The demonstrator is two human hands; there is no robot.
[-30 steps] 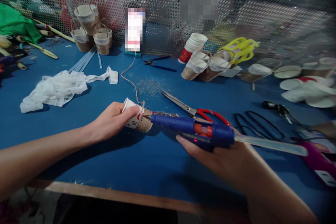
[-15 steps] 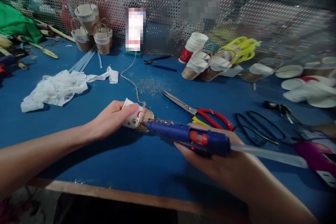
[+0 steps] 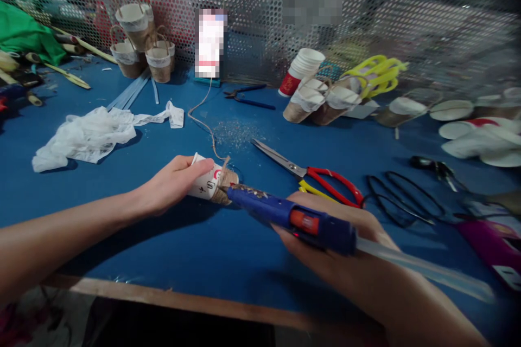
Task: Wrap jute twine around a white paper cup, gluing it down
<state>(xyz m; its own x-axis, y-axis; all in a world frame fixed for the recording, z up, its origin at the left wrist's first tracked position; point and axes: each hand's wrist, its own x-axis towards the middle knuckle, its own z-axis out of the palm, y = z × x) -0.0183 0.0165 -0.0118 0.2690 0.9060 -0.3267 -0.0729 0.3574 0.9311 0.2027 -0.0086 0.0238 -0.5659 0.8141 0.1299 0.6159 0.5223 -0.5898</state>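
Observation:
My left hand (image 3: 177, 179) is closed around a white paper cup (image 3: 204, 176) lying tilted on its side, its base pointing right. Brown twine (image 3: 225, 195) is wound round the cup's base half, and a loose strand (image 3: 200, 119) runs from it back toward the phone. In my right hand (image 3: 337, 249) is a blue hot glue gun (image 3: 280, 211), with a clear glue stick (image 3: 423, 268) jutting from its rear. The gun's nozzle is at the twine edge on the cup; whether it touches cannot be told. Red-handled scissors (image 3: 301, 169) lie just beyond the gun.
White lace (image 3: 87, 133) lies heaped at left, glue sticks (image 3: 129, 89) behind it. Twine-covered cups (image 3: 158, 62) are stacked at the back left; more cups (image 3: 303, 100) stand back right. Pliers (image 3: 250, 98) lie mid-table. A black cable (image 3: 402, 200) coils at right. Perforated metal (image 3: 252, 21) closes the back.
The glue gun's rear has swung down and toward me, tilting it more, while its nozzle stays near the cup. My left hand and the cup have hardly moved.

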